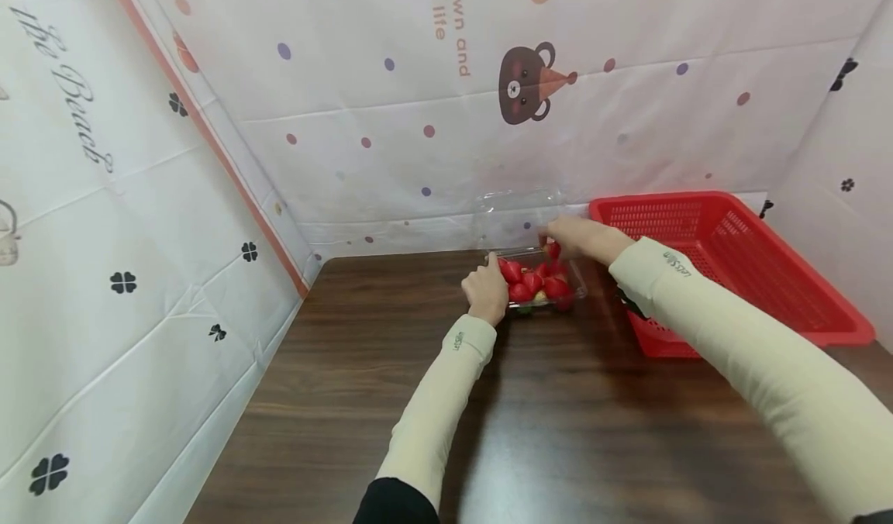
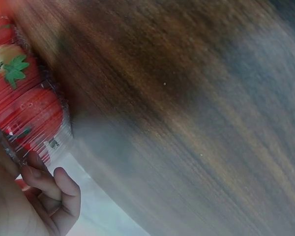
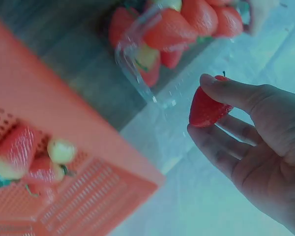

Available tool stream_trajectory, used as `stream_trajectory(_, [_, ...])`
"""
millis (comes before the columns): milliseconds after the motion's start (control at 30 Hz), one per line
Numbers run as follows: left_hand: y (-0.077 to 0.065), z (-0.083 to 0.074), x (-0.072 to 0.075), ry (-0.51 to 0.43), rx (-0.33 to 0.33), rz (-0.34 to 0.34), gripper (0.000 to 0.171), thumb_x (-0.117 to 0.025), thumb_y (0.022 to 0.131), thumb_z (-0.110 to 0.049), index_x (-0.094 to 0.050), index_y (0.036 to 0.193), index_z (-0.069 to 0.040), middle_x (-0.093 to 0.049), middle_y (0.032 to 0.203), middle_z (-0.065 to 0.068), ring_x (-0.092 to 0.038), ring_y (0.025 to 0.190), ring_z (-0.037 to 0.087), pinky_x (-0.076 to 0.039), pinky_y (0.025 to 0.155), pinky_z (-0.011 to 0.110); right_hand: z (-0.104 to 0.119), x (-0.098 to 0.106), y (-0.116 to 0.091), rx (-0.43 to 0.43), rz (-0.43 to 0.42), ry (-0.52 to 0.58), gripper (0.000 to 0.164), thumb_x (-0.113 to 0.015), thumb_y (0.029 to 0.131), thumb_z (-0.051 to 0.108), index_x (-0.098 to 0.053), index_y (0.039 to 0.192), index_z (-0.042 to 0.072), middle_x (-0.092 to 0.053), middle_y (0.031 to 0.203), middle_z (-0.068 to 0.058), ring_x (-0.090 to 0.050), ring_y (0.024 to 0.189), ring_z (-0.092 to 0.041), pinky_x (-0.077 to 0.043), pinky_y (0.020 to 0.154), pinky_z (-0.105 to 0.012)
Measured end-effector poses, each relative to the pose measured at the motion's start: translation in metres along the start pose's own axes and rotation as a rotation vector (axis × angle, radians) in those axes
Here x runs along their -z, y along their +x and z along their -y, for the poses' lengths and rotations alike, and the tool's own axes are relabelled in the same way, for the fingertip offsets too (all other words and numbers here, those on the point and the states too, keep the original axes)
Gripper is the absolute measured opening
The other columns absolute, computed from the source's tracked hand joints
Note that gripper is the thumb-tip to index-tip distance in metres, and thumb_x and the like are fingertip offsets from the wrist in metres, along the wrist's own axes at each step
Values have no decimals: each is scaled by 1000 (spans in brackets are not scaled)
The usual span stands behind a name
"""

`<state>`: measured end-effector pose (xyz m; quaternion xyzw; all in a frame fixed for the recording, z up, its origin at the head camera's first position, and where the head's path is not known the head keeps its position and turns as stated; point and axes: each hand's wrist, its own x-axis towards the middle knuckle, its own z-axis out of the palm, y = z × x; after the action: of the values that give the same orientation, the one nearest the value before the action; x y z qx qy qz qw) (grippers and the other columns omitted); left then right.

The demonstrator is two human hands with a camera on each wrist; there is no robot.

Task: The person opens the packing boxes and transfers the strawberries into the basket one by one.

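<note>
A clear plastic clamshell box (image 1: 533,304) filled with several red strawberries (image 1: 533,282) sits at the table's far edge, its transparent lid raised against the backdrop. My left hand (image 1: 486,290) grips the box's left side; its curled fingers (image 2: 42,184) show against the plastic in the left wrist view. Just above the box's right side, my right hand (image 1: 584,237) pinches one strawberry (image 3: 206,109) between thumb and fingertips. That strawberry is clear of the others in the right wrist view.
A red perforated plastic basket (image 1: 802,284) stands right of the box, under my right forearm. Inside it lie several strawberries, some pale-ended (image 3: 14,152). A printed white sheet (image 1: 391,167) hangs behind and beside the dark wooden table (image 1: 391,330).
</note>
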<state>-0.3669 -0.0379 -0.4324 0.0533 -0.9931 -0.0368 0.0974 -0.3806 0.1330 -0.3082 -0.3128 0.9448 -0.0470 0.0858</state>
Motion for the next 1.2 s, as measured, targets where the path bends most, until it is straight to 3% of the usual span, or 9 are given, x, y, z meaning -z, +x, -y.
stream_trajectory(267, [0,3,1,13,3,23,28,-50,105,-26,-51,132,-23,-78,103,8,-77,86,26,-57,65,39,-25,29,-13,-116,-102,130,32,-77,75,-7,-65,104,-5,-68,98,-21,-62,89,-31,-55,76,-42])
stream_trajectory(500, [-1,3,-1,24,-3,45,33,-49,105,-27,-50,138,-22,-78,105,8,-77,87,25,-58,64,38,-61,42,-36,-292,-156,194,32,-80,79,2,-61,102,-9,-64,96,-25,-57,88,-35,-52,80,-50])
stream_trajectory(667, [1,2,-1,23,-17,42,35,-47,105,-25,-49,140,-22,-78,104,9,-76,85,25,-57,62,38,-86,44,-57,-369,-123,328,42,-80,84,6,-55,112,-13,-59,98,-27,-56,79,-30,-53,68,-41])
stream_trajectory(833, [4,-2,-1,40,-31,49,38,-45,106,-26,-47,144,-24,-77,106,9,-76,88,25,-58,66,39,-113,40,-77,-421,-113,416,42,-78,86,4,-54,113,-18,-60,94,-27,-53,68,-23,-52,61,-36])
stream_trajectory(900, [5,-1,-1,48,-29,59,39,-44,107,-25,-46,145,-25,-77,106,9,-76,89,25,-58,66,39,-121,34,-82,-438,-114,426,34,-79,86,5,-60,105,-16,-64,87,-22,-51,63,-20,-51,58,-35])
stream_trajectory(1033, [6,-2,-2,58,-27,72,40,-43,107,-24,-45,147,-25,-77,107,8,-76,89,24,-57,67,39,-135,19,-92,-480,-78,441,18,-77,88,7,-66,81,-5,-58,65,-7,-47,57,-16,-46,56,-33])
stream_trajectory(1200, [2,-4,-1,76,-29,85,43,-42,107,-25,-44,150,-25,-77,108,7,-76,89,23,-57,66,37,-145,0,-102,-539,-15,352,29,-77,89,19,-61,69,5,-51,57,-2,-50,56,-17,-44,56,-31])
